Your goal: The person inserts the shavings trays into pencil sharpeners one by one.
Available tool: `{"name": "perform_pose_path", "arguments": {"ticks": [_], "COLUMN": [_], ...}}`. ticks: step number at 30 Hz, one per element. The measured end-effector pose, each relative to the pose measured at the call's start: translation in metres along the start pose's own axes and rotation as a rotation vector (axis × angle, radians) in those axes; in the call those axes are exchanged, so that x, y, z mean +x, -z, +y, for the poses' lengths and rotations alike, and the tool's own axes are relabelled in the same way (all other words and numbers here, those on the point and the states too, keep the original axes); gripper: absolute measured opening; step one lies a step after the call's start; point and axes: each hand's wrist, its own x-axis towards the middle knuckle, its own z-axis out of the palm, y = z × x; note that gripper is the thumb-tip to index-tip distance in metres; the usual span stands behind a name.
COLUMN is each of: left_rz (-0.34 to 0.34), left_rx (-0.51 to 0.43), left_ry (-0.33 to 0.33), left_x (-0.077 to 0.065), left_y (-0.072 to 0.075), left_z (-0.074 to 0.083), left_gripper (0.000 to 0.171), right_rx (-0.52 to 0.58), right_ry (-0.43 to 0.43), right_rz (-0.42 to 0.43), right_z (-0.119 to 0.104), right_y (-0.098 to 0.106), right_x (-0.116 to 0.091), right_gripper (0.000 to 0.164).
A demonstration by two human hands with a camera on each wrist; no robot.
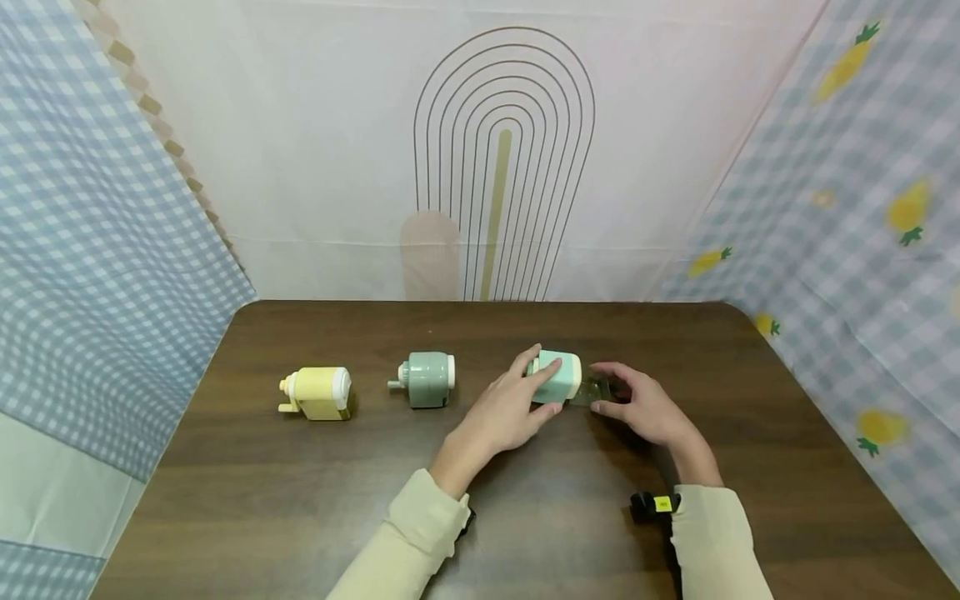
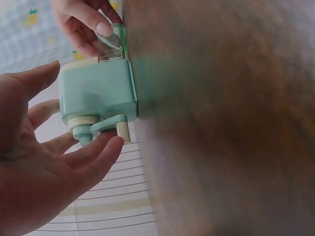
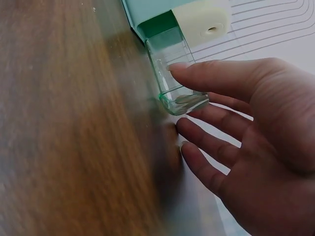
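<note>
A mint-green pencil sharpener with a cream front sits on the table, crank toward the left. My left hand is around its crank side, fingers curled over the top and past the crank. The left thumb lies on the near side; its contact is unclear. A clear drawer is slid partly out of the sharpener's front. My right hand pinches the drawer's outer end, thumb on the near side and fingers behind. The pencil hole shows in the cream face.
To the left stand a grey-green crank sharpener and, further left, a yellow one. They rest on a dark brown wooden table. Patterned cloths hang behind and at both sides.
</note>
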Motion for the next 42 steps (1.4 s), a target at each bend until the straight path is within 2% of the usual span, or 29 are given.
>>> {"name": "perform_pose_path", "arguments": {"ticks": [10,21,28,42], "left_rz": [0.028,-0.030,-0.021,-0.020], "left_rx": [0.024,0.035,0.016,0.017], "left_ry": [-0.009,-0.002,0.005,-0.004], "left_x": [-0.002,-0.002,-0.006,-0.006], "left_y": [0.007,0.007,0.007,0.006], "left_z": [-0.001,0.000,-0.002,-0.002], "left_gripper": [0.059,0.062,0.061,0.061], "right_rx": [-0.028,-0.015,0.019,0.021], "right_ry": [0.022,0.017,0.039,0.044], "right_rz": [0.006,-0.011,-0.021,0.028], "right_z": [-0.012,-0.014,-0.014,-0.015], "right_y": [-0.009,-0.012,-0.014,-0.019], "right_x": [0.006,0.005,0.005,0.006], "right_gripper": [0.061,0.065,0.065,0.063]}}
